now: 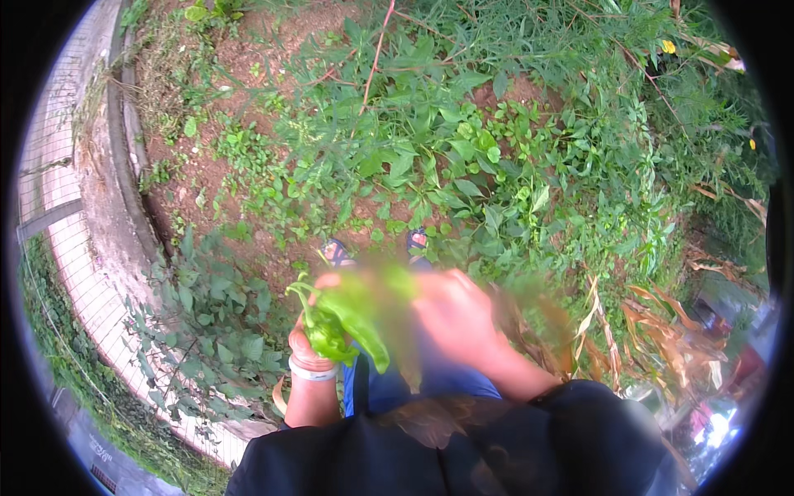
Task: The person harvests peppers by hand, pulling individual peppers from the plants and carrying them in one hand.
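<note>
Before my body, my left hand [308,345] is closed round several bright green peppers [331,318], with a white band on its wrist. Curved green stems stick up from the bunch, and one long pepper hangs down toward my blue trousers [389,388]. Close on the right of the bunch is my right hand [451,306], blurred by motion. Its fingers are smeared, so their pose is unclear. A blurred green shape [399,283] shows at the fingertips; whether they grip it I cannot make out.
Leafy green plants [463,157] grow from reddish-brown soil [248,50] ahead of my sandalled feet [335,250]. Dry, brown leaves [653,326] lie at the right. Along the left runs a concrete edge [124,165] beside pale paving [62,174]. A leafy bush [215,314] stands near my left arm.
</note>
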`<state>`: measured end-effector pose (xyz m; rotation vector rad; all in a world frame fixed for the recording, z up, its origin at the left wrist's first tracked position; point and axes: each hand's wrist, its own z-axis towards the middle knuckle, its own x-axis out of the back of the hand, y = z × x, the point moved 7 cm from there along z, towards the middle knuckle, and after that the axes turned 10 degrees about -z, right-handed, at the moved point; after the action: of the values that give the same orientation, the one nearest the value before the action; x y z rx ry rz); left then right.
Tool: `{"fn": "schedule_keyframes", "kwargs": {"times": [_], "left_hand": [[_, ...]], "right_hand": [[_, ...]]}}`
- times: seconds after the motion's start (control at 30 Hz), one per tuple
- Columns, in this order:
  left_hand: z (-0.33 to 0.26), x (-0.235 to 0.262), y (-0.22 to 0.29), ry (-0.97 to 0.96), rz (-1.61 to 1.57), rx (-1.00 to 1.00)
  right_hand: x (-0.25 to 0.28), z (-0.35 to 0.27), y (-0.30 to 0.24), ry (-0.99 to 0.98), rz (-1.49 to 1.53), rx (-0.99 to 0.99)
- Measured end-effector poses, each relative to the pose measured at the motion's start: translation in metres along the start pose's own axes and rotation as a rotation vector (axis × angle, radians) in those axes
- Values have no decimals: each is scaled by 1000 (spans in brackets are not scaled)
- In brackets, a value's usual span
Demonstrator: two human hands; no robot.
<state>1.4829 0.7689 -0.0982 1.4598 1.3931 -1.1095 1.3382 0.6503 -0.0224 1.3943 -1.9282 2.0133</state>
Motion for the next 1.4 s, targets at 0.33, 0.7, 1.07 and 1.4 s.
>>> {"fn": "schedule_keyframes", "kwargs": {"times": [0.33, 0.7, 1.07, 1.4], "left_hand": [[-5, -22, -11, -62, -88, 74], [-21, 5, -17, -127, -185, 82], [-44, 50, 24, -73, -266, -128], [-95, 158, 37, 26, -459, -364]], "right_hand": [[0, 3, -21, -241, -7, 157], [-28, 10, -7, -506, 91, 94], [-127, 72, 103, -840, 15, -256], [-340, 97, 289, -1789, -1368, 538]]}}
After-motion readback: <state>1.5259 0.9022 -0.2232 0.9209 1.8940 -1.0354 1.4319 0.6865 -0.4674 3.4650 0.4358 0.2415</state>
